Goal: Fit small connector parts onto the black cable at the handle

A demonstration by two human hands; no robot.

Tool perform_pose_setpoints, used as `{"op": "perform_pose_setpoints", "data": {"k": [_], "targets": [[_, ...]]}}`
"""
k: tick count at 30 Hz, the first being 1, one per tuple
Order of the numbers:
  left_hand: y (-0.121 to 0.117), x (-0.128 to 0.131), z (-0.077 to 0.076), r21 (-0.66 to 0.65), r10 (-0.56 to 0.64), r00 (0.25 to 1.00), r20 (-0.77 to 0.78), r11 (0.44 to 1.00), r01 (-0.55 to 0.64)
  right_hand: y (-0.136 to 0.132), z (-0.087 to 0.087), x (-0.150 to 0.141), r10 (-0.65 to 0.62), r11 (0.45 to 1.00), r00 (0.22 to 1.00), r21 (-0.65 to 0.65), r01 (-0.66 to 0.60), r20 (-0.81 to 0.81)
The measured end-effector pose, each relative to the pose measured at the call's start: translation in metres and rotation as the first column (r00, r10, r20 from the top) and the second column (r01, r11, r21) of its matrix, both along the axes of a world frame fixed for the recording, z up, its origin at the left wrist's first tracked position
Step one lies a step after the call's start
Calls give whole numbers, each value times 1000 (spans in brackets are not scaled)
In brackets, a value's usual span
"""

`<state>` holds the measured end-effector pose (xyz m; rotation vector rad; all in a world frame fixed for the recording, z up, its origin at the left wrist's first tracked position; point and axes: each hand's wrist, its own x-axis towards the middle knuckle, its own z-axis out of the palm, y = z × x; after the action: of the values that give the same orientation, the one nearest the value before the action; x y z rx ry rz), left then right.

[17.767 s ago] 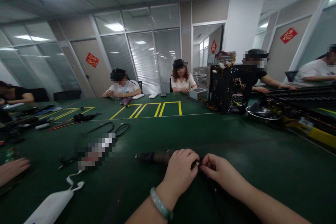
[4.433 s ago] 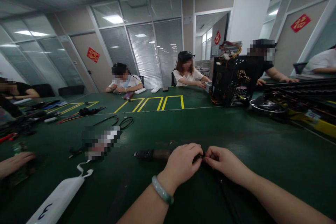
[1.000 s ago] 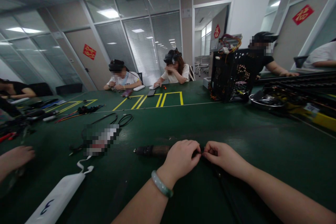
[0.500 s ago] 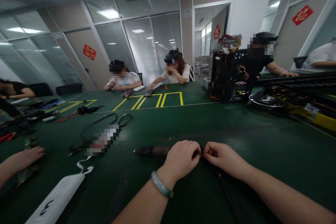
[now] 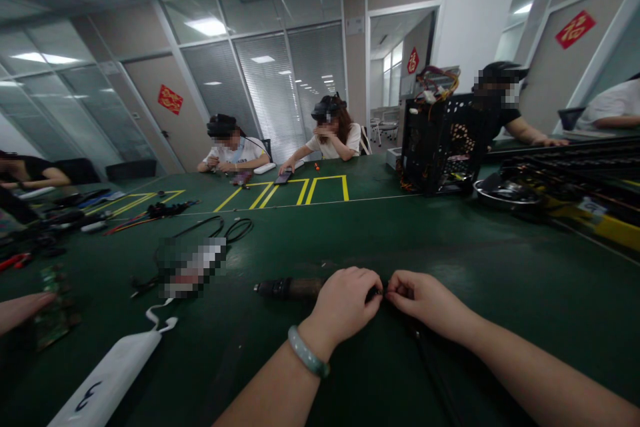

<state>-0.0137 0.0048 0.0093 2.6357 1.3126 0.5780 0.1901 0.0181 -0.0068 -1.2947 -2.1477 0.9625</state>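
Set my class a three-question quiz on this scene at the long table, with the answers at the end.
1. True or false: the left hand wears a bangle.
2. Which thing is nearest to the co-worker's hand at the left edge of the view? A) a computer case B) a green circuit board C) a coil of black cable
3. Fill in the blank: the lines marked on the green table are ____.

Key: 1 true; 2 B; 3 yellow.
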Motion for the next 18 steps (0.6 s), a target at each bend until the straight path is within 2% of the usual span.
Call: {"op": "perform_pose_setpoints", "data": {"k": [10, 18], "targets": [[2, 0, -4, 3, 32, 999, 13, 999, -32, 2, -2, -1, 5, 1000, 1000, 15, -5, -2], [0, 0, 0, -17, 20, 1000, -6, 1000, -20, 1, -2, 1, 9, 1000, 1000, 4, -9, -13]]}}
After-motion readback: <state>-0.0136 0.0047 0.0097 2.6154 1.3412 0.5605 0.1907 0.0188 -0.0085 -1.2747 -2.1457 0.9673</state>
